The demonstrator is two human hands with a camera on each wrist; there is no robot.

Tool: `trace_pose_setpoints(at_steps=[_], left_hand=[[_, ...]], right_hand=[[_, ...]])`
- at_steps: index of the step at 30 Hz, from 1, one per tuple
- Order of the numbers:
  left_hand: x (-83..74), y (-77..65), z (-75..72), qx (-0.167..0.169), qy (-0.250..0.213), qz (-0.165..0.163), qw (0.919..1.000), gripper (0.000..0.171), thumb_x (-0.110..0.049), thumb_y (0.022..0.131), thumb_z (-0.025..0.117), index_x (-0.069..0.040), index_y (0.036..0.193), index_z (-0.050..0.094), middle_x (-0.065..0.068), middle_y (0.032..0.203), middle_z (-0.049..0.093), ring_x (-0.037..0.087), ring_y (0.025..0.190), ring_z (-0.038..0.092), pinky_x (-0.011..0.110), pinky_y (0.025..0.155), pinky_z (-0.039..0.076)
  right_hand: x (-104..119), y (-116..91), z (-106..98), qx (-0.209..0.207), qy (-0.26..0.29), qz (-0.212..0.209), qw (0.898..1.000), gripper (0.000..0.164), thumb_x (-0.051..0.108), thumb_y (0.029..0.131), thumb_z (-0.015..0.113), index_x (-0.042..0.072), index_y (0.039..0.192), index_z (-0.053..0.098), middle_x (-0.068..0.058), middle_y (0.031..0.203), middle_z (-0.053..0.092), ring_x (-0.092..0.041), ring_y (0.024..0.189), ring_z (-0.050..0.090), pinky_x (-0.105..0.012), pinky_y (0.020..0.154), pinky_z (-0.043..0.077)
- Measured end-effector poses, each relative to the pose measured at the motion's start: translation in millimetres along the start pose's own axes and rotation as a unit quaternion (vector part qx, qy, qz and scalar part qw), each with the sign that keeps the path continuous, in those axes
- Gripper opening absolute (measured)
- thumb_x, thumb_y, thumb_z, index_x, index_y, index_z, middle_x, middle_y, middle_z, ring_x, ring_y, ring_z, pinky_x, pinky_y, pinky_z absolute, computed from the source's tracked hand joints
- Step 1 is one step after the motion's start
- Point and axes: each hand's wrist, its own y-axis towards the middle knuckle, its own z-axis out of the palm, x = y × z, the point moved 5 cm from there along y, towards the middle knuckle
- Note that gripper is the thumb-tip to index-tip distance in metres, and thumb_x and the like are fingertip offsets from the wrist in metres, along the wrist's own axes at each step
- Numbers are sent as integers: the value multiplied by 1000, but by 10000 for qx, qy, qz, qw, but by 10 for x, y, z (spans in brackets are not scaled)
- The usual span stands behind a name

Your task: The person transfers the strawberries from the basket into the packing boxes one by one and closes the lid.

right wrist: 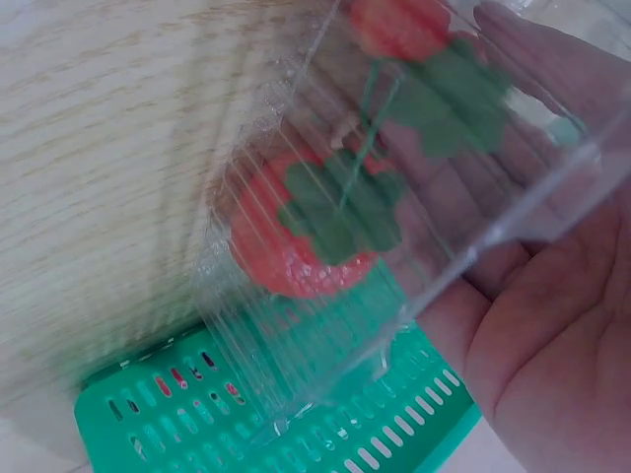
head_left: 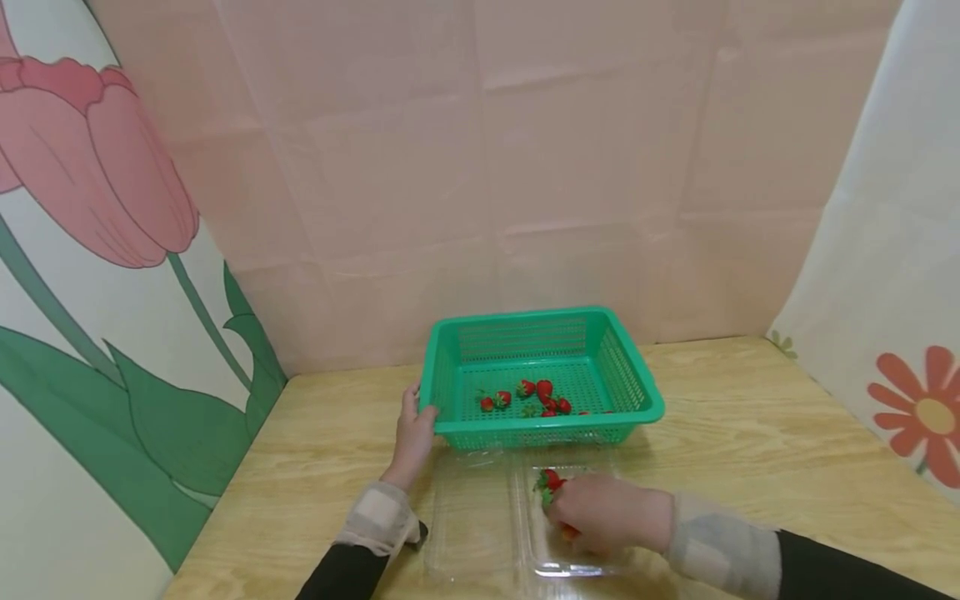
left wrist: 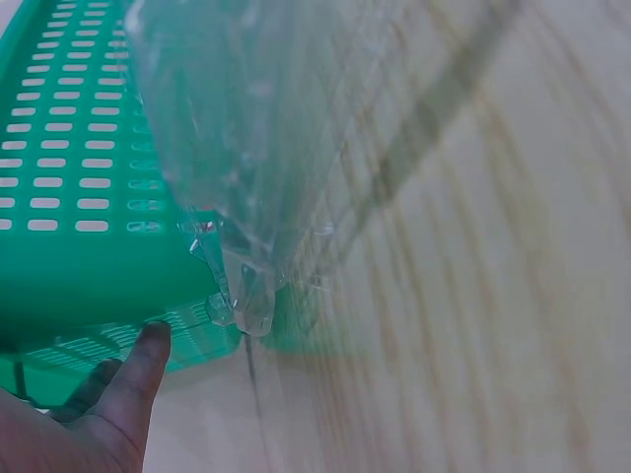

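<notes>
A green plastic basket (head_left: 542, 423) with slotted walls stands at the table's middle with several strawberries (head_left: 544, 389) in it. My left hand (head_left: 412, 437) grips its front left corner, the thumb (left wrist: 138, 379) along the side wall. Before it lies an opened clear plastic clamshell box (head_left: 472, 525). Down in its right half, my right hand (head_left: 600, 510) holds a strawberry (right wrist: 399, 28) between thumb and fingers, partly hidden by the hand from above. Another red strawberry (right wrist: 306, 222) with green leaves rests beside the fingers, seen through the clear wall in the right wrist view.
The wood-grain table (head_left: 315, 467) runs back to a pinkish sheet (head_left: 487, 167). A tulip-printed panel (head_left: 97, 167) stands at the left and a flower-printed sheet (head_left: 885, 275) at the right. The box's back edge lies close to the basket's front wall.
</notes>
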Motion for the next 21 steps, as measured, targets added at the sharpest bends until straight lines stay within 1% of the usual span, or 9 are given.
trace_pose_setpoints(at_steps=[4, 7, 12, 15, 17, 19, 21], left_hand=[[12, 4, 1, 2, 9, -25, 10000, 58, -3, 94, 42, 0, 149, 25, 27, 139, 44, 40, 123, 46, 50, 100, 37], [13, 5, 2, 12, 9, -42, 10000, 58, -3, 94, 42, 0, 149, 24, 27, 139, 44, 40, 124, 45, 50, 100, 37], [6, 4, 5, -3, 21, -30, 10000, 58, -4, 94, 42, 0, 149, 25, 27, 139, 44, 41, 125, 44, 52, 101, 36], [6, 3, 5, -13, 15, -3, 10000, 57, -3, 94, 42, 1, 148, 25, 28, 139, 44, 41, 125, 45, 52, 100, 37], [8, 2, 4, -2, 12, -12, 10000, 57, -4, 94, 42, 1, 148, 25, 27, 138, 45, 41, 124, 45, 51, 100, 37], [11, 1, 4, 8, 15, -3, 10000, 57, -3, 94, 42, 1, 148, 26, 27, 139, 45, 40, 124, 46, 51, 99, 37], [11, -1, 7, 14, 39, 15, 10000, 56, -4, 94, 41, 1, 148, 26, 27, 138, 45, 40, 123, 46, 50, 99, 38]], right_hand=[[7, -11, -52, 49, 255, 37, 9997, 30, 8, 73, 72, 21, 62, 48, 15, 60, 39, -3, 54, 35, -20, 49, 33], [13, -11, -81, 40, 305, 6, 9995, 31, 8, 75, 73, 20, 62, 48, 16, 61, 40, -3, 55, 36, -19, 49, 34], [8, -10, -123, -21, 183, -123, 9998, 31, 11, 76, 74, 19, 61, 48, 16, 62, 42, -4, 55, 36, -20, 51, 35], [-5, -18, -160, -12, 198, -151, 9997, 29, 16, 78, 76, 21, 63, 51, 17, 64, 43, -3, 57, 38, -20, 54, 37], [-16, -27, -203, -21, 277, -159, 9995, 27, 19, 78, 78, 22, 66, 53, 18, 66, 45, -3, 59, 40, -20, 57, 39], [-26, -39, -268, -34, 457, -147, 9988, 26, 18, 79, 78, 22, 67, 55, 19, 67, 47, -2, 60, 42, -20, 58, 40], [-38, -51, -346, -137, 552, -169, 9982, 25, 16, 78, 78, 22, 68, 56, 19, 68, 49, -1, 60, 43, -20, 58, 41]])
